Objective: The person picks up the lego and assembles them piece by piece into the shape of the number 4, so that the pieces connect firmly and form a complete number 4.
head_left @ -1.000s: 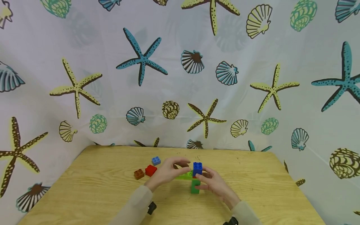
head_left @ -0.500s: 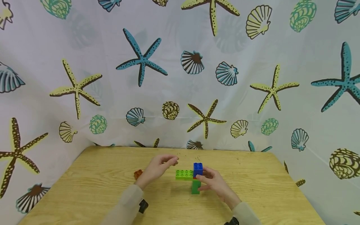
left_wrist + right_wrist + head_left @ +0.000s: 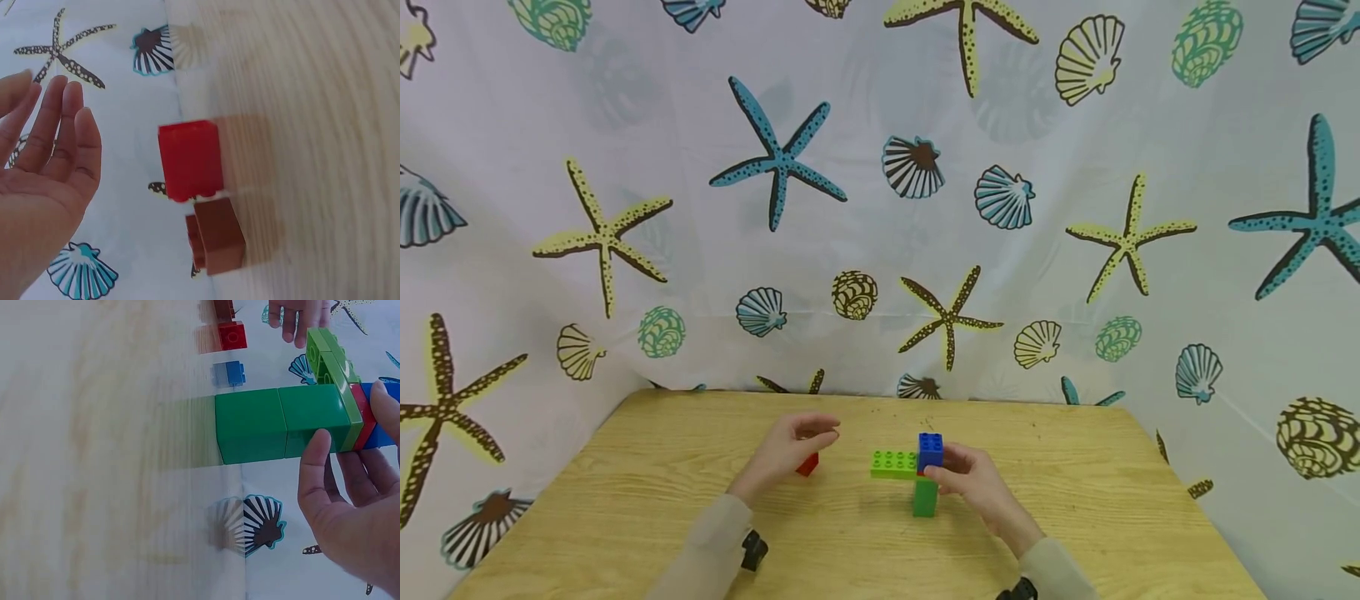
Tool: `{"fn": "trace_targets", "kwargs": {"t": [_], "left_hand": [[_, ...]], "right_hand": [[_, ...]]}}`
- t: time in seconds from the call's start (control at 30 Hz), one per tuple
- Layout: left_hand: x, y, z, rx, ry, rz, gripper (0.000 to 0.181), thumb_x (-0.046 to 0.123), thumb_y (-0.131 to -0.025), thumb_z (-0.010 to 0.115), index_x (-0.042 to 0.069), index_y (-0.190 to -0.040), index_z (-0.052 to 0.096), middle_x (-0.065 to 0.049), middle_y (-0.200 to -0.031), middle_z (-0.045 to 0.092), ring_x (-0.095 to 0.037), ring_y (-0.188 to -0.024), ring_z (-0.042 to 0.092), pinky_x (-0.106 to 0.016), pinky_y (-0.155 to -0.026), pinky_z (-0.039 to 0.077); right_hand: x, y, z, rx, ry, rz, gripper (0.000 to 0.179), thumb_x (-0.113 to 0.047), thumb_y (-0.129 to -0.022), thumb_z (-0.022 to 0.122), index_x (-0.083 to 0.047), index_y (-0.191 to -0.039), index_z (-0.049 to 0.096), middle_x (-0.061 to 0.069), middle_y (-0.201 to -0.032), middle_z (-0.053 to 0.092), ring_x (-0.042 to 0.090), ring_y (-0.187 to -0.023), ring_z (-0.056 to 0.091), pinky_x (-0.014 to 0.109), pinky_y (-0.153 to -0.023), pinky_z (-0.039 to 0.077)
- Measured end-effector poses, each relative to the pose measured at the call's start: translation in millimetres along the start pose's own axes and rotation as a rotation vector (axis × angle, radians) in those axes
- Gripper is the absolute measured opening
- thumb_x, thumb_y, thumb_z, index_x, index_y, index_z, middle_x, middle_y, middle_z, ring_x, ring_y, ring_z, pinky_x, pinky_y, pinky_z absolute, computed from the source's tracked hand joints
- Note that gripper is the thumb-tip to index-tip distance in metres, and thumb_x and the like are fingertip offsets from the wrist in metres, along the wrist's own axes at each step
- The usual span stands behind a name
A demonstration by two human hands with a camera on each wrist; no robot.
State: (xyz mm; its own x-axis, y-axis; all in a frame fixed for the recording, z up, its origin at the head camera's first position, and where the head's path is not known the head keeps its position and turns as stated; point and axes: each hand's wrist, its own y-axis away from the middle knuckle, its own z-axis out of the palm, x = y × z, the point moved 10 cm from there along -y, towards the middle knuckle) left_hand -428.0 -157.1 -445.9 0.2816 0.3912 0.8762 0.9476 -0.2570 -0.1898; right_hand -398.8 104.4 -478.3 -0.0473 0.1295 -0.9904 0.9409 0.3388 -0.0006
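Note:
A tower of toy building bricks stands on the table: two green bricks (image 3: 925,497) below, a long lime brick (image 3: 892,465) jutting out to the left, a thin red layer (image 3: 363,416), and a dark blue brick (image 3: 930,451) on top. My right hand (image 3: 981,492) holds it from the right, thumb on the blue brick and another fingertip against the upper green one. My left hand (image 3: 784,454) hovers over loose bricks at the left, fingers bent loosely with nothing between them. A red brick (image 3: 191,161) and a brown brick (image 3: 220,237) lie beside it in the left wrist view.
A small light blue brick (image 3: 235,373) lies on the table near the red one, hidden behind the left hand in the head view. The wooden table (image 3: 1060,500) ends at a curtain (image 3: 865,233) printed with shells and starfish.
My left hand has drawn away from the tower to the left and now covers the loose brown and light blue bricks. The right hand keeps its hold on the tower, nearly unmoved.

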Motion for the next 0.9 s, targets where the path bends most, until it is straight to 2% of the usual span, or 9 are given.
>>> {"fn": "trace_targets", "kwargs": {"t": [0.1,0.23,0.4,0.57,0.67,0.77,0.9], "left_hand": [[-5.4,0.1,-6.9,-0.008,-0.039,0.022,0.027,0.009,-0.094,0.064,0.012,-0.121,0.068,-0.013,-0.116,0.069,-0.023,-0.104,0.065,-0.033,-0.089,0.054],[-10.0,1.8,-14.4,-0.026,-0.105,0.046,0.030,-0.001,-0.093,0.061,0.006,-0.122,0.066,-0.018,-0.118,0.067,-0.029,-0.108,0.064,-0.038,-0.093,0.053],[-19.1,2.4,-19.9,-0.046,-0.161,-0.002,0.035,-0.009,-0.089,0.058,0.001,-0.122,0.065,-0.019,-0.121,0.065,-0.035,-0.110,0.062,-0.045,-0.092,0.053],[-30.1,-0.1,-20.4,-0.057,-0.268,-0.066,0.040,-0.014,-0.085,0.059,0.004,-0.119,0.069,-0.014,-0.124,0.065,-0.037,-0.121,0.055,-0.052,-0.097,0.049],[-38.3,-0.6,-19.8,-0.072,-0.318,-0.108,0.043,-0.016,-0.082,0.062,0.005,-0.119,0.069,-0.014,-0.130,0.061,-0.037,-0.124,0.051,-0.045,-0.091,0.052],[-46.1,-0.9,-19.1,-0.084,-0.319,-0.147,0.047,-0.017,-0.081,0.061,0.006,-0.121,0.068,-0.017,-0.135,0.057,-0.033,-0.114,0.052,-0.034,-0.078,0.053],[-51.9,-1.8,-18.7,-0.090,-0.292,-0.179,0.049,-0.018,-0.080,0.059,0.007,-0.121,0.068,-0.016,-0.135,0.057,-0.027,-0.098,0.053,-0.029,-0.068,0.050]], "right_hand": [[-1,0.1,-1,0.008,0.007,-0.006,0.051,-0.027,-0.092,0.069,-0.006,-0.137,0.056,0.009,-0.119,0.069,0.015,-0.101,0.065,0.042,-0.084,0.054],[-3,0.5,-2,0.023,0.000,-0.028,0.055,-0.024,-0.092,0.070,-0.007,-0.141,0.053,0.010,-0.120,0.068,0.016,-0.101,0.065,0.039,-0.081,0.054],[-5,0.4,-4,0.033,-0.013,-0.052,0.056,-0.021,-0.091,0.071,-0.006,-0.142,0.051,0.011,-0.119,0.067,0.016,-0.100,0.065,0.038,-0.079,0.053],[-5,-0.6,-5,0.029,-0.025,-0.056,0.057,-0.021,-0.091,0.071,-0.006,-0.141,0.050,0.011,-0.121,0.066,0.017,-0.105,0.062,0.037,-0.079,0.053],[-4,-1.2,-5,0.029,-0.017,-0.057,0.057,-0.021,-0.091,0.071,-0.006,-0.142,0.049,0.012,-0.124,0.065,0.019,-0.109,0.061,0.037,-0.079,0.052],[-4,-1.4,-6,0.029,-0.010,-0.063,0.057,-0.020,-0.091,0.071,-0.007,-0.142,0.048,0.013,-0.129,0.062,0.022,-0.114,0.058,0.036,-0.078,0.052],[-4,-2.0,-6,0.027,-0.010,-0.070,0.057,-0.020,-0.091,0.070,-0.008,-0.142,0.047,0.014,-0.132,0.060,0.025,-0.118,0.056,0.034,-0.078,0.051]]}}
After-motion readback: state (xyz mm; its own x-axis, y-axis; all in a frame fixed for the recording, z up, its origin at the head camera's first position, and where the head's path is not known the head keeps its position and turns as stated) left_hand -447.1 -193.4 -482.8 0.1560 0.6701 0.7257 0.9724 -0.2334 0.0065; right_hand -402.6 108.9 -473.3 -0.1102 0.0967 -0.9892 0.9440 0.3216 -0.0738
